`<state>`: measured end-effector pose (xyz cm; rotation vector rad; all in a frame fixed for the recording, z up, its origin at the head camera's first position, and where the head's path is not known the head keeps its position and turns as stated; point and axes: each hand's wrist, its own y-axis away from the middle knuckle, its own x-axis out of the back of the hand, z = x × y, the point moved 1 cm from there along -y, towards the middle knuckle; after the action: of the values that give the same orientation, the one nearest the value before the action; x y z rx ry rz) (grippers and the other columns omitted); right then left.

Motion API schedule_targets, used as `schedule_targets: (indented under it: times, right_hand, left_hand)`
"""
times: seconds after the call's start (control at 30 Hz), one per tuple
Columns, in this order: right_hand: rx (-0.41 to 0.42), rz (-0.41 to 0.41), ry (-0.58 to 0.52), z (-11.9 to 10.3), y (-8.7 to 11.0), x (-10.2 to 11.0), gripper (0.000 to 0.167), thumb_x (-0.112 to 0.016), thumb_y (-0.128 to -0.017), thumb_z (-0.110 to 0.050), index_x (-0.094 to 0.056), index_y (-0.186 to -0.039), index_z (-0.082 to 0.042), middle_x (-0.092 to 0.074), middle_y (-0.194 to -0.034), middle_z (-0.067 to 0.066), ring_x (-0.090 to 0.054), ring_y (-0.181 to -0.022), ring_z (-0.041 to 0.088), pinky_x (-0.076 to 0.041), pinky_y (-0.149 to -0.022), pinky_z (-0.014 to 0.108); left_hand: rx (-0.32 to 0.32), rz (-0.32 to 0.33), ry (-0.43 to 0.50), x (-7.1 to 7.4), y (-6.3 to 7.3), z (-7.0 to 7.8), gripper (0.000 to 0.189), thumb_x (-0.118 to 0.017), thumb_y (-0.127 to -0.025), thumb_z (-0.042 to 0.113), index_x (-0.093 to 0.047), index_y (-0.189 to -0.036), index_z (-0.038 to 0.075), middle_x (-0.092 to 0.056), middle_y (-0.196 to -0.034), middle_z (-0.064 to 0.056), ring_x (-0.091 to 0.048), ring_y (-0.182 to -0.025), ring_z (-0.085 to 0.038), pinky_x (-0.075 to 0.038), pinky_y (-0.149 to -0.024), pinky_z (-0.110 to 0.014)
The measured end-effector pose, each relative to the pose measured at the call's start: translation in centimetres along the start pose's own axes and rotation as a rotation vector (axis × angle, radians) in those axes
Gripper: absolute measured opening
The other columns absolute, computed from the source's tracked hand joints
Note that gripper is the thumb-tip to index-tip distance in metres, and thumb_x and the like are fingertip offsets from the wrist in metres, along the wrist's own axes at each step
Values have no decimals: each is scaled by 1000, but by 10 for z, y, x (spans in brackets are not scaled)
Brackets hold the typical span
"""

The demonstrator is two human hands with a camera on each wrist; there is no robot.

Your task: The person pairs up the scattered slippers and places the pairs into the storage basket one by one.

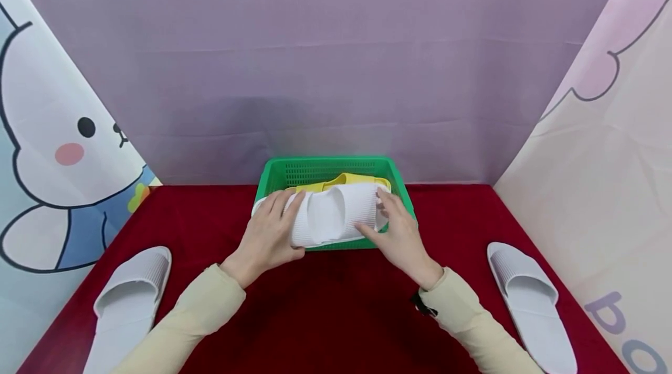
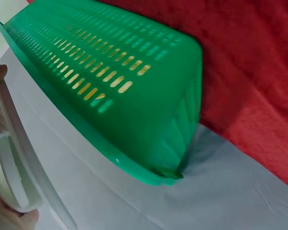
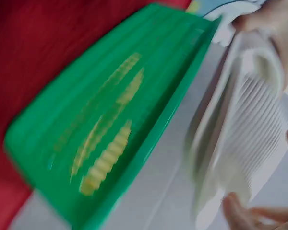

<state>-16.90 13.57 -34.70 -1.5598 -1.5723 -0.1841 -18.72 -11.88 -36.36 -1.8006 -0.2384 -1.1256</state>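
Observation:
A pair of white slippers point(image 1: 359, 210) with ribbed straps lies close together between my hands, over the green basket point(image 1: 336, 161). My left hand point(image 1: 270, 234) grips their left end, its fingers over the top. At the right end my right hand point(image 1: 401, 240) holds them, thumb on the ribbed strap and fingers at the far edge. Seen from the right wrist, the white slippers point(image 3: 259, 115) are above the level of the basket rim. A yellow slipper point(image 1: 357, 178) shows inside the basket behind them, partly hidden.
One white slipper point(image 1: 131, 292) lies on the red cloth point(image 1: 325, 315) at the left, another white slipper point(image 1: 532, 304) at the right. Behind the basket rises a purple curtain point(image 1: 336, 70). Printed cloth panels point(image 1: 604, 187) flank both sides.

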Motion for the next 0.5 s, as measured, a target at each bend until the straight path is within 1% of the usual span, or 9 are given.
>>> schedule_targets:
  times: [0.07, 0.13, 0.2, 0.27, 0.3, 0.37, 0.5]
  right_hand:
    - [134, 17, 98, 6, -2, 5, 81, -78, -71, -26, -38, -135, 4, -43, -133, 17, -47, -116, 28, -51, -86, 42]
    - [275, 8, 212, 11, -6, 8, 87, -81, -67, -31, -39, -134, 3, -40, -136, 17, -40, -124, 29, -47, -93, 43]
    - [386, -36, 316, 15, -9, 11, 98, -82, -62, -39, -34, -136, 2, -34, -141, 16, -32, -129, 29, -40, -100, 43]
    - [465, -82, 406, 17, -11, 12, 109, -83, -56, -47, -29, -138, 0, -31, -142, 17, -28, -132, 30, -33, -105, 44]
    - [488, -105, 440, 19, -12, 13, 114, -83, -53, -50, -27, -139, 0, -30, -143, 17, -27, -132, 31, -30, -107, 45]
    - [506, -136, 495, 21, -12, 13, 121, -84, -49, -52, -22, -140, -1, -29, -142, 18, -27, -131, 31, -28, -107, 46]
    - [521, -146, 518, 25, -11, 9, 123, -87, -46, -47, -22, -140, -2, -34, -137, 17, -33, -125, 32, -33, -104, 46]
  left_hand:
    - [-3, -8, 9, 1, 2, -1, 102, -79, -47, 43, -40, -133, 3, -49, -124, -17, -45, -115, -31, -41, -98, -43]
    - [-7, -16, 23, 2, 4, -1, 103, -79, -47, 43, -39, -133, 4, -48, -124, -16, -44, -116, -31, -40, -99, -43]
    - [-13, -22, 38, 3, 5, -1, 104, -80, -47, 44, -38, -134, 5, -47, -125, -15, -43, -117, -30, -40, -99, -43]
    - [-21, -30, 55, 5, 6, -1, 105, -80, -47, 44, -37, -135, 5, -47, -125, -14, -42, -117, -30, -40, -99, -43]
    - [-25, -32, 64, 6, 6, 0, 105, -80, -47, 43, -36, -135, 5, -46, -126, -14, -42, -117, -29, -41, -98, -43]
    - [-32, -40, 79, 7, 6, 2, 104, -80, -48, 44, -36, -135, 6, -46, -126, -13, -41, -118, -29, -42, -97, -44]
    - [-44, -44, 84, 9, 6, 4, 104, -80, -48, 44, -37, -135, 6, -46, -126, -13, -41, -118, -28, -42, -97, -43]
